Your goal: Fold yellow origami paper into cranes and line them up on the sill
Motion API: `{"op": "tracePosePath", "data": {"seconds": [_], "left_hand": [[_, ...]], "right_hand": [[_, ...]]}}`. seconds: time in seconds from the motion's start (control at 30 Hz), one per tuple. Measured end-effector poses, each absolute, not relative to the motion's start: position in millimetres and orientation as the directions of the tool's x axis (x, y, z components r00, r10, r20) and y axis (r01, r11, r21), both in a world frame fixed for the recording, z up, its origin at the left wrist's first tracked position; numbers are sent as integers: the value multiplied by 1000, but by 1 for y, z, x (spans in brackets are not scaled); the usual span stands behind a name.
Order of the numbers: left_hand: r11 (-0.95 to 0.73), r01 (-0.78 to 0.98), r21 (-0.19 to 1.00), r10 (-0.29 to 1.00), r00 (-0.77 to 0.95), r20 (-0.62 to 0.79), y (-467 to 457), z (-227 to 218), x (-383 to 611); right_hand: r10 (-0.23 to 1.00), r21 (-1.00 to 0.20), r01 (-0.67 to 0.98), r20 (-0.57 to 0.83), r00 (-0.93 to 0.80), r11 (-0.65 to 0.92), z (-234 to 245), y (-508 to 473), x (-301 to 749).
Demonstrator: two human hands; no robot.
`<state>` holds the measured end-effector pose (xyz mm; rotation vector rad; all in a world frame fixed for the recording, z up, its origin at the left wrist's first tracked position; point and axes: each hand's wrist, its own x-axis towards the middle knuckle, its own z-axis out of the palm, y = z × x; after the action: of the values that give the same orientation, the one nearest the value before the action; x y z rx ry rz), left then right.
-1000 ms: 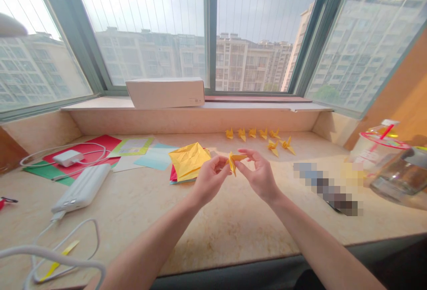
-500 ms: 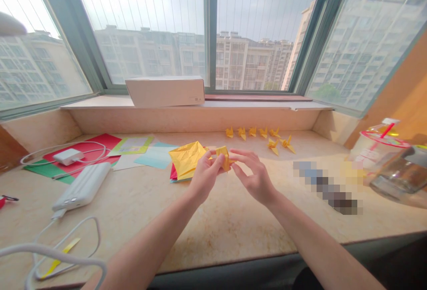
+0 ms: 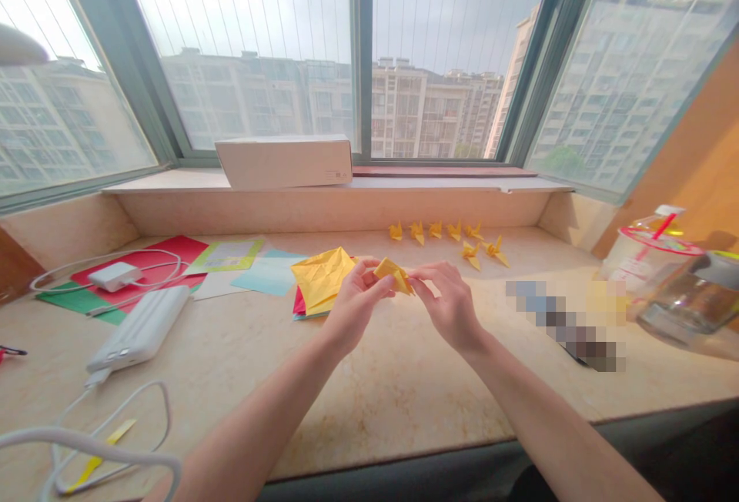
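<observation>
A small folded piece of yellow paper is held up between my two hands, above the stone counter. My left hand pinches its left side between thumb and fingers. At its right corner, the fingertips of my right hand are closed on the paper. Just left of my left hand lies a stack of creased yellow paper, with red and blue edges showing beneath it. Several folded yellow paper cranes stand toward the back of the counter.
Coloured sheets, a white charger and a white power bank with cables lie at left. A white box rests on the sill. A lidded cup with a red straw and a glass jar stand at right, beside a blurred-out object.
The folded paper has turned from upright to slanting. My right hand's fingers, spread a moment ago, have come together on its right corner. The left hand keeps its hold.
</observation>
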<state>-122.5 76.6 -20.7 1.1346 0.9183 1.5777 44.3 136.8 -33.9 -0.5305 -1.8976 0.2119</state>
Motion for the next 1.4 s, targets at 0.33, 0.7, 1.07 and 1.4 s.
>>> {"op": "tracePosePath", "data": {"seconds": [0.33,0.7,1.07,1.4], "left_hand": [[-337,-344,876,940,-177,292,77,-20,-117],[-389,-243,889,914,-223,339,77,-21,-115],[-428,-17,904,873,-265,408,78,-22,-118],[-387,194,901,909,-85,408,74,-28,-116]], "right_hand": [[437,-378,234,844,-311,896,-34,138,45],[490,-452,189,819,-299,872,-31,131,41],[725,-720,103,669,-164,687,-33,135,38],[790,-808,-44,585,-185,588,-38,139,36]]}}
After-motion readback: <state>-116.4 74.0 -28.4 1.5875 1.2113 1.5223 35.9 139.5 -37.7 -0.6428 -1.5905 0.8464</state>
